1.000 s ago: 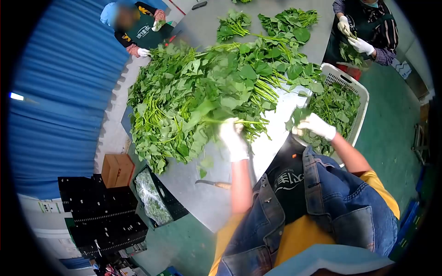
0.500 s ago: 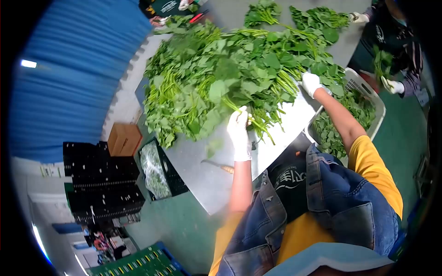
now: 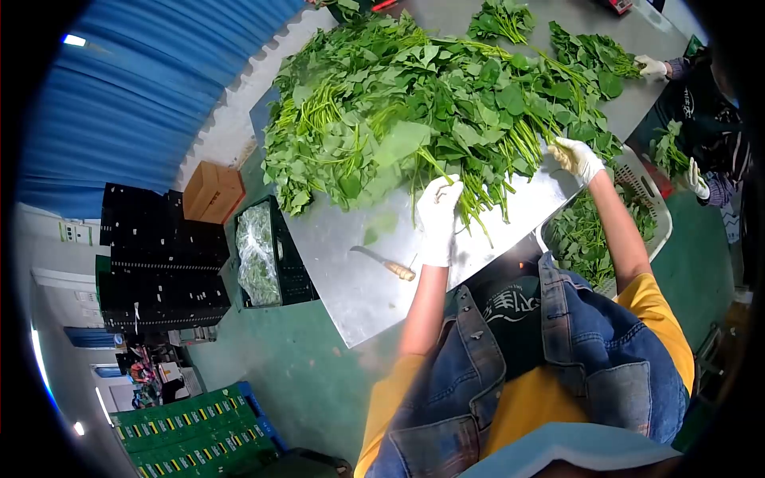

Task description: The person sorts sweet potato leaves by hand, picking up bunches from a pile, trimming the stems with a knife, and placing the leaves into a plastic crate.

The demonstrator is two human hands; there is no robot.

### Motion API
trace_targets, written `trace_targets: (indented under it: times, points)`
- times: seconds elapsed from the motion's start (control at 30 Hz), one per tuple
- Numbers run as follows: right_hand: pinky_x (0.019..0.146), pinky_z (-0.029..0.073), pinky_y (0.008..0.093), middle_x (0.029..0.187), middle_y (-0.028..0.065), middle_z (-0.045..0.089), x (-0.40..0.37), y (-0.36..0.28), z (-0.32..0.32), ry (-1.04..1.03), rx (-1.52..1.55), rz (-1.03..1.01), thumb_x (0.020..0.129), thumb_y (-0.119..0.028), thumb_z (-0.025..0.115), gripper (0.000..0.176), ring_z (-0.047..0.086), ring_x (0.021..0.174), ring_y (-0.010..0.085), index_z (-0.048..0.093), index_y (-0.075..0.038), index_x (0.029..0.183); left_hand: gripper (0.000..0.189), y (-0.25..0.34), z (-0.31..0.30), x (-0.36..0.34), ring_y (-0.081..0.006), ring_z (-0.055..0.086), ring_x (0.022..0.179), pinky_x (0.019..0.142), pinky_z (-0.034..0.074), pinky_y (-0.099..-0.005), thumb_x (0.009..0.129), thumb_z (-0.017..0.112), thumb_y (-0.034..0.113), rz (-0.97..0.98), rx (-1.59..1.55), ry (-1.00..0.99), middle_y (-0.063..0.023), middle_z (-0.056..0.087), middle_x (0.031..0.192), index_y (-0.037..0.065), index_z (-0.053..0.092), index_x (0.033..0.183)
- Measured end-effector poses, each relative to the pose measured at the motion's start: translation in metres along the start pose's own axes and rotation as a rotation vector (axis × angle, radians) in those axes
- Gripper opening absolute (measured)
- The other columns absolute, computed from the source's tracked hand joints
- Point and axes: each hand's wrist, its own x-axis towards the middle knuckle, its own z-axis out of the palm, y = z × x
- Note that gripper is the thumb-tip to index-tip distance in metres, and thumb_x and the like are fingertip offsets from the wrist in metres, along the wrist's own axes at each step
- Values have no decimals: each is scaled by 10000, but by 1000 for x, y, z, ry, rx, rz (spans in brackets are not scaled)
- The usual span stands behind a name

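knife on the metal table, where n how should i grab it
The knife is probably best taken by its wooden handle, coming from the wearer's side: the handle end points toward the left forearm, while the curved blade points away from the body. It lies on bare metal table, so fingers could likely close around it from above.

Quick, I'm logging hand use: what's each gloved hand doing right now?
Left hand: closed, holding a leafy stem.
Right hand: fingers curled at the edge of the greens pile; can't tell if it's gripping.
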Motion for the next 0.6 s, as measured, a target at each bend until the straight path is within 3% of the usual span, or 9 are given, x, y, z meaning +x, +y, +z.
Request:
trace_targets:
  times: [0.03, 0.2, 0.23, 0.27, 0.33, 0.4, 0.47, 0.53, 0.6]
  points:
    - [709, 459, 223, 926, 38, 635, 0, 5, 4, -54, 30, 50, 891, -295, 555, 302, 577, 786, 97, 572, -46, 1061, 183, 0, -1, -1, -47, 524, 687, 648, 428, -184, 813, 638, 47, 180, 101, -26, 4, 604, 784, -9, 627, 987]
    - [477, 342, 138, 779, -39, 615, -2, -11, 1, -235, -134, 2, 905, -277, 526, 280, 404, 507, 24, 637, -82, 1072, 160, -44, 16, 8, -34, 509, 675, 631, 420, -178, 822, 625, 50, 61, -243, -204, 19, 588, 755, -4, 627, 973]
    - [471, 339, 149, 769, -36, 612, -16, -25, 10, -136, -227, -164, 892, -227, 534, 258, 394, 490, 29, 646, -66, 1059, 229, -47, 31, 5, -49, 525, 696, 646, 433, -191, 824, 629, 72, 121, -218, -199, -1, 598, 801, -7, 599, 1037]
    - [404, 270, 172, 527, -64, 461, -28, -39, 17, -124, -276, -279, 910, -172, 509, 252, 348, 432, 21, 635, -12, 1058, 300, -53, 46, 1, -65, 540, 718, 661, 446, -204, 827, 632, 93, 181, -194, -195, -21, 608, 847, -10, 571, 1101]
    - [508, 349, 170, 702, -22, 584, -71, -70, 27, -203, -384, -382, 885, -152, 534, 249, 425, 541, 34, 645, -20, 1065, 493, -141, 106, -8, -109, 570, 794, 724, 471, -241, 825, 643, 137, 570, 59, -454, -80, 606, 990, -18, 455, 1254]
    - [516, 368, 176, 658, -36, 544, -109, -80, 51, -90, -344, -346, 883, -143, 526, 266, 441, 547, 41, 632, -20, 1093, 620, -100, 137, -49, -140, 575, 865, 784, 476, -270, 828, 642, 165, 56, 234, -726, -121, 574, 1105, -43, 344, 1330]
    - [524, 383, 177, 673, -31, 546, -126, -72, 49, -125, -388, -388, 881, -175, 535, 273, 449, 562, 41, 637, -40, 1095, 621, -75, 134, -54, -128, 572, 855, 783, 476, -268, 836, 631, 170, -33, 96, -792, -115, 580, 1094, -38, 333, 1339]
    - [543, 396, 187, 674, -24, 562, -147, -63, 62, -111, -474, -434, 877, -206, 534, 278, 474, 582, 51, 647, -49, 1077, 574, -65, 114, -28, -106, 569, 851, 745, 478, -243, 853, 607, 148, 131, 269, -838, -96, 579, 1101, -20, 342, 1334]
    - [592, 431, 207, 748, -9, 610, -145, -42, 63, -146, -444, -447, 869, -193, 539, 279, 518, 643, 59, 646, -46, 1081, 243, -47, 91, -13, -82, 572, 754, 674, 468, -192, 877, 546, 61, 582, 119, -648, -71, 637, 911, -20, 576, 1105]
